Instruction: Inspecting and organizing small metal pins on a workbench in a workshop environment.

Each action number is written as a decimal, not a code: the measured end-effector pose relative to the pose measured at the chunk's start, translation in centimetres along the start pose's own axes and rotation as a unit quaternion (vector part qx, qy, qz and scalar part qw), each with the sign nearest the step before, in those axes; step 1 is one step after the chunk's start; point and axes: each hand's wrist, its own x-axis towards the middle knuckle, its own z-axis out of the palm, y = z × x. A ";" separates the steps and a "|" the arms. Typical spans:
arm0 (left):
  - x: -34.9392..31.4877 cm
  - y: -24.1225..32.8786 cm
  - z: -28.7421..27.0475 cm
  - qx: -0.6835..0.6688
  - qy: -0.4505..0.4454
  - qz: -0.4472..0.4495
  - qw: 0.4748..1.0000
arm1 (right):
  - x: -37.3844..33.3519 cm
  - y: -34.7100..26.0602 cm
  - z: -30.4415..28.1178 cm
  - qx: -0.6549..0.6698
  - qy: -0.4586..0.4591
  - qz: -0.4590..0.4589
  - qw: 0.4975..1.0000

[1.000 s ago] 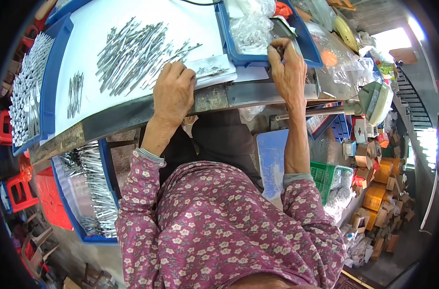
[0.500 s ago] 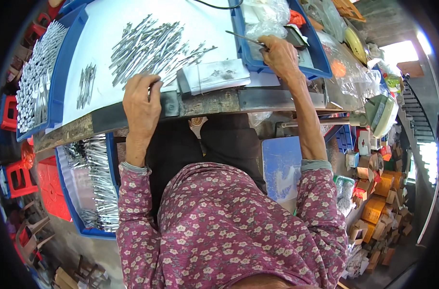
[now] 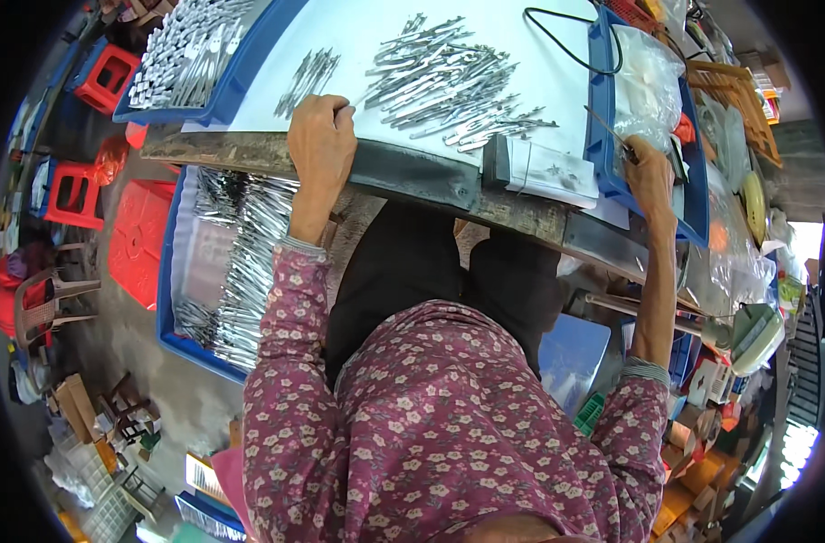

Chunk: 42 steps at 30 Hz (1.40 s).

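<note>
My left hand (image 3: pixel 322 140) is at the table's front edge, its fingers curled together just below a small bunch of thin metal strips (image 3: pixel 308 81). What the fingers hold, if anything, is hidden. To its right a large heap of similar slender silvery metal pieces (image 3: pixel 444 77) lies on the white tabletop sheet (image 3: pixel 544 68). My right hand (image 3: pixel 649 176) is closed around a thin dark rod (image 3: pixel 606 127), over the near end of a blue tray (image 3: pixel 695 213). The rod points up and left, across the tray's left wall.
A block wrapped in white paper (image 3: pixel 553 170) lies at the front edge. At the far left stands a blue bin (image 3: pixel 222 107) of stacked silvery pieces. Below the table is another blue bin (image 3: pixel 165 308) with metal pieces. A lamp (image 3: pixel 756 337) juts out at the right, and red stools (image 3: pixel 73 195) stand left.
My left hand has moved left, from beside the large heap to the small bunch. My right hand stays by the right tray with the rod. The whole view has turned and shifted.
</note>
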 end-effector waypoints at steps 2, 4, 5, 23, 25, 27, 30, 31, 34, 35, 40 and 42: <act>0.5 -0.7 -0.1 0.043 0.008 -0.004 0.999 | -0.2 -0.5 0.0 -0.019 0.020 -0.019 0.999; 1.0 -1.4 0.0 0.074 0.012 -0.017 0.997 | -0.3 -1.1 -0.4 -0.041 0.021 0.004 0.999; 1.3 -1.6 0.1 0.102 0.014 -0.027 0.994 | -0.2 -0.9 -0.4 -0.043 0.022 0.004 0.999; 2.2 -1.6 2.6 0.046 -0.071 0.043 0.995 | -1.9 -0.3 -0.8 0.032 0.091 -0.057 0.994; 2.2 -1.6 3.7 0.027 -0.086 0.032 0.995 | -2.2 -0.3 -0.6 0.151 0.108 -0.047 0.982; 2.2 -1.6 4.6 0.011 -0.107 0.031 0.994 | -2.5 -1.1 -1.2 0.161 0.099 -0.044 0.981; 2.5 -1.4 5.3 0.020 -0.097 0.040 0.994 | -2.9 -1.4 -1.4 0.190 0.094 -0.029 0.977; 2.5 -1.3 5.5 0.030 -0.087 0.041 0.995 | -3.0 -1.4 -1.5 0.196 0.085 -0.022 0.977; 2.9 -0.7 5.5 0.024 -0.125 0.021 0.992 | -3.4 -1.5 -1.5 0.206 0.076 -0.003 0.976; 3.0 -0.5 5.4 0.022 -0.126 0.022 0.992 | -3.5 -1.5 -1.5 0.208 0.075 0.010 0.975; 3.0 -0.7 5.6 0.020 -0.132 -0.002 0.991 | -3.8 -1.1 -0.6 0.260 0.117 -0.009 0.958; 2.8 -0.8 5.5 0.005 -0.142 -0.007 0.990 | -3.9 -0.9 -0.3 0.277 0.126 -0.011 0.952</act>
